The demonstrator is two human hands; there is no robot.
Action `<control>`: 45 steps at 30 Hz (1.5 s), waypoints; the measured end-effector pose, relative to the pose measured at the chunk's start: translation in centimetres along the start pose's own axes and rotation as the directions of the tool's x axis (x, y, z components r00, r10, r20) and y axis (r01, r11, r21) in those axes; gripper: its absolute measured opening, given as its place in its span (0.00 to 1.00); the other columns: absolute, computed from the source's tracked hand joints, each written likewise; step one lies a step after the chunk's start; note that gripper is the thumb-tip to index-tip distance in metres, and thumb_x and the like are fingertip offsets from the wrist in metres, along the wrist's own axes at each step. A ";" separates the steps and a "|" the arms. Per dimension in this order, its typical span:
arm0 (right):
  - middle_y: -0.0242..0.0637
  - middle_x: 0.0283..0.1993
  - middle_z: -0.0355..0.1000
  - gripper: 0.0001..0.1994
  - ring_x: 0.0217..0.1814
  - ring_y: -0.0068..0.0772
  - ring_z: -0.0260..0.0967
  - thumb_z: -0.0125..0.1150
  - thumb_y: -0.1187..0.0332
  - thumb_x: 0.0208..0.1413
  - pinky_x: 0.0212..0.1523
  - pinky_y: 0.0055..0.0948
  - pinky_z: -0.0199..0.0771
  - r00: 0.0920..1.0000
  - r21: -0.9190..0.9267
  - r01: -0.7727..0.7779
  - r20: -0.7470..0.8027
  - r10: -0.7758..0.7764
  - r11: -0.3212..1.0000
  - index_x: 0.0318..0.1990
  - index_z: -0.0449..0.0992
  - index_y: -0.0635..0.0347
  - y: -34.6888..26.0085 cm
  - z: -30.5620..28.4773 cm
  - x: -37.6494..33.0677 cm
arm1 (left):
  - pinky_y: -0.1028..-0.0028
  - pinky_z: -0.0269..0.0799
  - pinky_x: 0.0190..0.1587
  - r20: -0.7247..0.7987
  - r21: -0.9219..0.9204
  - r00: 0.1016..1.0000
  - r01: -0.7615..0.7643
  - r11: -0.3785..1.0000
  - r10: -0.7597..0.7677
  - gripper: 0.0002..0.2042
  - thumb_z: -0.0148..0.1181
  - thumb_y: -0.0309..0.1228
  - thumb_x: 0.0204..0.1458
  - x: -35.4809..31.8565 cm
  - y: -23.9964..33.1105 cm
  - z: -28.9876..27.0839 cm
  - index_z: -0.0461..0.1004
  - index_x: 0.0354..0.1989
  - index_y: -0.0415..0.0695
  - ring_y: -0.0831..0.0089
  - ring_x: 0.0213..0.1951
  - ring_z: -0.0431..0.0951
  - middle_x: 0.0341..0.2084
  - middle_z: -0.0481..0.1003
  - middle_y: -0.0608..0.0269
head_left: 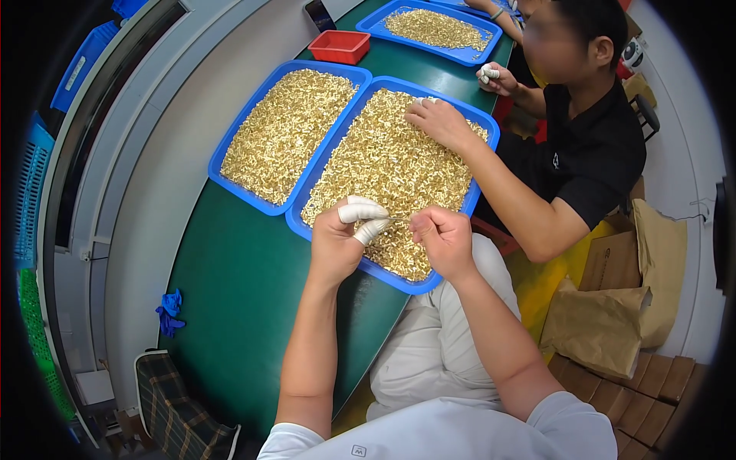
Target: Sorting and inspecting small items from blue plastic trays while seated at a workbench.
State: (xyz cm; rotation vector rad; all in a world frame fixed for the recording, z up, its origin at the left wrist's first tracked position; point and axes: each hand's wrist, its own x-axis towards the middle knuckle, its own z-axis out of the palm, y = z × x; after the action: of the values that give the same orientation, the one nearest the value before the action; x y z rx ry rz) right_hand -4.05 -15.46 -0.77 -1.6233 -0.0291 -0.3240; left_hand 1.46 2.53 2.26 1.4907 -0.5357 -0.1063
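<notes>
Head view: a green table (238, 284) carries three blue trays of small brass-coloured parts. The landmark is the nearest blue tray (337, 230), whose near edge lies just above the person's lap. Over that near edge the left hand (337, 241) is curled closed, with white finger covers (360, 208) on its thumb and forefinger; these pinch one end of a thin metal piece (399, 220) that spans the short gap to the right hand (443, 239). The right hand is likewise closed in a loose fist, fingertips pinched on the other end of the piece, so that both hands hold it just above the heap of small parts (391, 165) filling the tray. At the far right corner of the same tray a co-worker's hand (438, 123) rests flat on the heap; the co-worker's other hand (494, 77), with white covers on its fingers, is raised beyond that corner, clear of the tray. Touching the left side of the landmark tray lies a second blue tray (230, 153), also full of parts. Beyond both stand a small red bin (339, 46) and a third blue tray (468, 55). Right of the landmark tray, on the floor, lie brown paper bags (613, 322). Left of it, off the table edge, lies a blue glove (169, 310).
</notes>
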 end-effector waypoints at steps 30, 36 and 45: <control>0.30 0.21 0.70 0.17 0.23 0.15 0.65 0.56 0.63 0.65 0.25 0.18 0.64 0.999 0.003 -0.027 -0.032 0.027 1.000 0.26 0.74 0.65 -0.2 0.1 0.1 | 0.75 0.74 0.41 -0.103 0.306 0.990 0.125 0.944 -0.098 0.08 0.61 0.16 0.51 0.1 -0.6 0.1 0.78 0.38 0.39 0.74 0.37 0.79 0.31 0.78 0.63; 0.30 0.21 0.70 0.16 0.23 0.15 0.65 0.55 0.64 0.65 0.25 0.18 0.64 0.999 0.024 -0.034 -0.018 0.034 0.999 0.26 0.74 0.65 -0.1 0.0 0.0 | 0.73 0.78 0.44 -0.128 -0.219 0.949 0.257 0.941 -0.288 0.10 0.62 0.16 0.52 0.1 0.1 0.3 0.77 0.42 0.36 0.71 0.38 0.80 0.36 0.79 0.59; 0.29 0.20 0.70 0.15 0.22 0.14 0.64 0.56 0.65 0.64 0.24 0.18 0.62 0.999 0.020 -0.004 -0.037 0.005 1.000 0.26 0.75 0.66 -0.4 0.1 0.0 | 0.74 0.78 0.44 -0.101 -0.258 0.961 0.225 0.940 -0.258 0.09 0.62 0.16 0.51 -0.1 0.0 0.9 0.77 0.41 0.36 0.71 0.38 0.81 0.35 0.80 0.59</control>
State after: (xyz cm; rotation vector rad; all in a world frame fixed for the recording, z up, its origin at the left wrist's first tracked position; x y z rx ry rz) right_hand -4.10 -15.32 -0.40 -1.5971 0.0001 -0.3493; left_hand 1.04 1.75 2.26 1.3057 -0.2188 -0.2547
